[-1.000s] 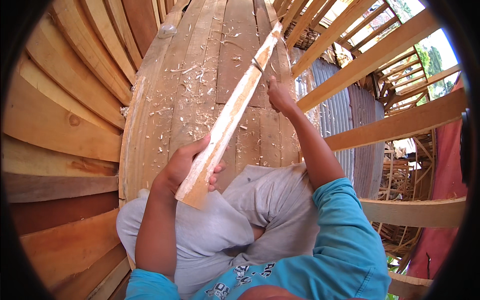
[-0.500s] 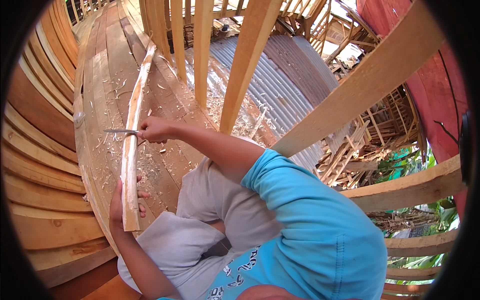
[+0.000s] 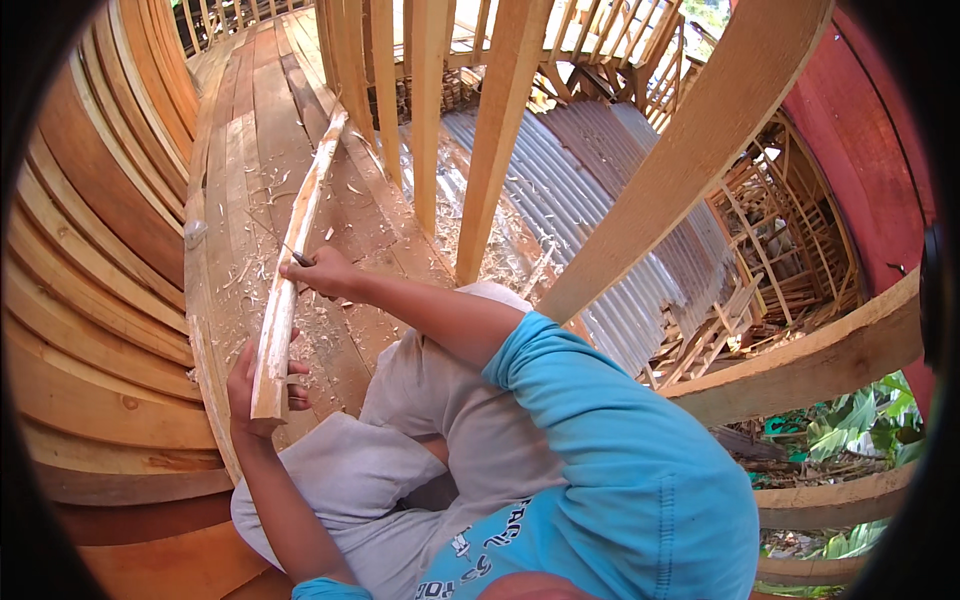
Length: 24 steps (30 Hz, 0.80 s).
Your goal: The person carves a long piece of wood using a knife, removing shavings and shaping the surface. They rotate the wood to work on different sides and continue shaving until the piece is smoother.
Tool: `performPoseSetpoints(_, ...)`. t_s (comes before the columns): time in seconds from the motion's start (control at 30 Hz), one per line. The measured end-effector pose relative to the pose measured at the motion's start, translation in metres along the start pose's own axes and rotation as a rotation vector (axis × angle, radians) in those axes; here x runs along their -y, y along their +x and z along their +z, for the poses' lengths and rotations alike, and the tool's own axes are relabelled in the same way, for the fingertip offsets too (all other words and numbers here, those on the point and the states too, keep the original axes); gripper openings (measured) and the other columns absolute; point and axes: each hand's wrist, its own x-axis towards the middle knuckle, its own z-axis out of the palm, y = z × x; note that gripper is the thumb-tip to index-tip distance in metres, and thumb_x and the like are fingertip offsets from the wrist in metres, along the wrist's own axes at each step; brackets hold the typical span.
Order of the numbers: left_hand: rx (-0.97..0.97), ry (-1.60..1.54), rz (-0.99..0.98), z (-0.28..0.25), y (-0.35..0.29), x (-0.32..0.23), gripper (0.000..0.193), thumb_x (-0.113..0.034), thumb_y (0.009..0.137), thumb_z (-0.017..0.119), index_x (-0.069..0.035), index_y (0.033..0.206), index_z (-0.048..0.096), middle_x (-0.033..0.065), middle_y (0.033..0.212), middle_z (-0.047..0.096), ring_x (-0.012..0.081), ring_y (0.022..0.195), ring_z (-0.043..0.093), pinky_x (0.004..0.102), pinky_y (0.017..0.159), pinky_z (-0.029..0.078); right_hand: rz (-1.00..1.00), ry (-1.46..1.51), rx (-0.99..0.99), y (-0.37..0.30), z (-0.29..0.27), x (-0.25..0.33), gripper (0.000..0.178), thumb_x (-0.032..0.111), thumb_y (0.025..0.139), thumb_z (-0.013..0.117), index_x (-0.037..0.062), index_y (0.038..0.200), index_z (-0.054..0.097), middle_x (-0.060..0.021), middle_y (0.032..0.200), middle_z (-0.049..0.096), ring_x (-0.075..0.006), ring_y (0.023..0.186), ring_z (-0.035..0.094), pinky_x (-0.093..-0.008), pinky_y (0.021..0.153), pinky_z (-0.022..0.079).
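Observation:
A long, pale wooden strip (image 3: 284,310) with rough shaved faces slants away from me over the plank floor. My left hand (image 3: 262,385) is wrapped round its near end from below, thumb on one side and fingers on the other. My right hand (image 3: 328,273) grips the dark handle of a knife (image 3: 301,259). The thin blade points far left across the strip, close to its upper face; whether it touches the wood I cannot tell. Around the strip lie curled wood shavings (image 3: 348,318).
Curved planks (image 3: 110,340) wall the left side. Upright wooden ribs (image 3: 505,140) stand on the right, one broad rib (image 3: 690,160) close to my right arm. Beyond them lies a corrugated metal sheet (image 3: 560,190) with shavings. A small clear plastic item (image 3: 194,232) rests at the floor's left edge.
The knife has turned from lying straight across the strip to a slanted angle, its tip farther away. The view has shifted, and the strip's near end appears a little higher.

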Motion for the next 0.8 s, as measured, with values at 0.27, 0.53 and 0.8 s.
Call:
performPoseSetpoints(0.27, 0.099, -0.31, -0.033, -0.017, -0.007, 0.003, 0.073, -0.055, 0.095, 0.039, 0.002, 0.141, 0.036, 0.0182, 0.09, 0.057, 0.0298, 0.071, 0.065, 0.0455, 0.066, 0.058, -0.025, -0.451, 0.086, -0.008, 0.001, 0.007, 0.072, 0.058, 0.098, 0.035, -0.0024, 0.077, 0.069, -0.0182, 0.065, 0.061, -0.0307, 0.063, 0.063, -0.0431, 0.069, 0.05)
performPoseSetpoints(0.53, 0.123, -0.344, -0.116, -0.022, -0.003, 0.002, 0.055, -0.047, 0.101, 0.031, -0.003, 0.131, 0.045, 0.0066, 0.08, 0.05, 0.0173, 0.059, 0.052, 0.0297, 0.052, 0.048, -0.242, -0.73, -0.062, -0.039, 0.028, 0.011, 0.065, 0.04, 0.101, 0.03, -0.005, 0.068, 0.064, -0.0312, 0.07, 0.06, -0.0491, 0.066, 0.059, -0.0537, 0.07, 0.047)
performPoseSetpoints(0.8, 0.081, -0.328, -0.112, -0.031, -0.001, 0.014, 0.051, -0.049, 0.102, 0.03, -0.008, 0.125, 0.048, 0.0048, 0.08, 0.052, 0.0153, 0.059, 0.053, 0.0282, 0.053, 0.049, -0.5, -0.787, -0.157, -0.01, 0.022, -0.031, 0.047, 0.021, 0.093, 0.041, -0.0034, 0.057, 0.059, -0.0278, 0.06, 0.056, -0.046, 0.055, 0.057, -0.0543, 0.059, 0.047)
